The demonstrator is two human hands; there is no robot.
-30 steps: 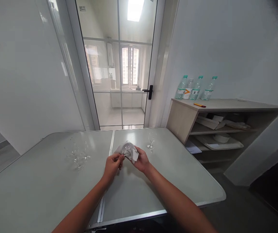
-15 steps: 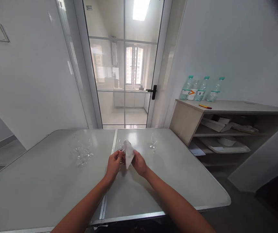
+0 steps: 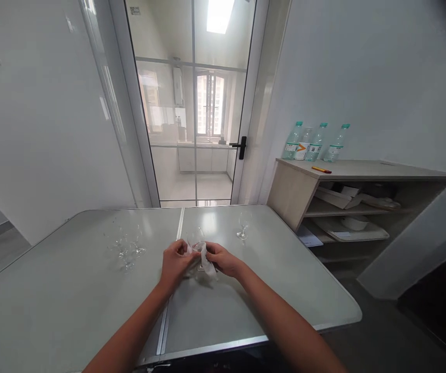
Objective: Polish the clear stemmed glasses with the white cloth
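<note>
1. The left hand [image 3: 174, 261] is closed low on the wine glass [image 3: 195, 237], which stands upright mid-tabletop [image 3: 71, 300]. Spare glasses [image 3: 127, 246] sit at its 9 o'clock.
2. The wine glass is likely thin, light and slippery, and is safest gripped at the stem.
3. The right hand [image 3: 223, 259] pinches a soft white cloth [image 3: 208, 264] against it.

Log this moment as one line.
left hand: holds wine glass | right hand: white cloth against glass | table: other glasses standing

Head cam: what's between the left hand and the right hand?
A wine glass, with a white cloth at its stem, fills the gap between left hand and right hand; seen in the head view.
</note>
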